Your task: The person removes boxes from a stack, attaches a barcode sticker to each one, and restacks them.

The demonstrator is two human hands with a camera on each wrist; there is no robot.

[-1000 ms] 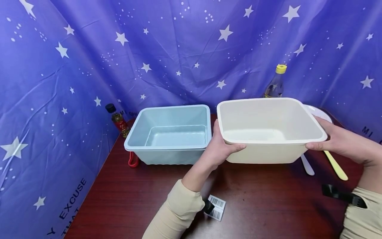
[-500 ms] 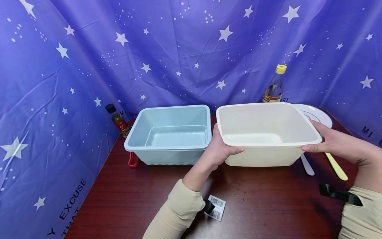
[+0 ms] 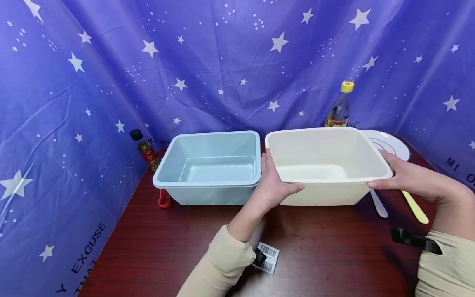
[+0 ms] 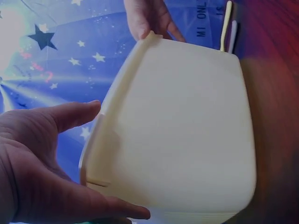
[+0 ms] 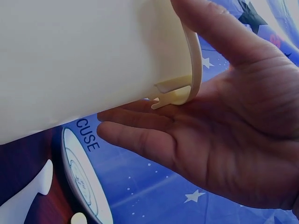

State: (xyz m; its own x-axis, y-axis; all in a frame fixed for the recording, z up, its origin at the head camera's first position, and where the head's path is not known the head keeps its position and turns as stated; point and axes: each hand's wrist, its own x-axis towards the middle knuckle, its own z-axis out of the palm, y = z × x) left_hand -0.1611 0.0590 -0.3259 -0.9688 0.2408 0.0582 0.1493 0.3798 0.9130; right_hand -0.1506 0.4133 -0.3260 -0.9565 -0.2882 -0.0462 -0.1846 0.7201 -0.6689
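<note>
A white rectangular plastic bin (image 3: 323, 194) stands upright right of a light blue bin (image 3: 211, 194); nothing shows inside either. My left hand (image 3: 271, 185) is between the two bins, its straight fingers along the white bin's left end and its thumb by the front rim. In the left wrist view, that thumb tip is right at the rim. My right hand (image 3: 404, 175) is at the opposite end, its palm against the rim and its thumb at the front corner. The right wrist view shows its fingers (image 5: 140, 140) stretched out past the end wall.
A bottle with a yellow cap (image 3: 337, 109) stands behind the white bin. At right lie a white plate (image 3: 397, 144), a pale handle (image 3: 378, 204) and a yellow handle (image 3: 415, 208). A black-capped bottle (image 3: 146, 152) and a red loop (image 3: 164, 200) are at left; a printed label (image 3: 269, 258) lies in front.
The white bin has come down and shifted left, its right end most, with my right hand moving along. More of the plate and the yellow-capped bottle shows. The blue bin stays put.
</note>
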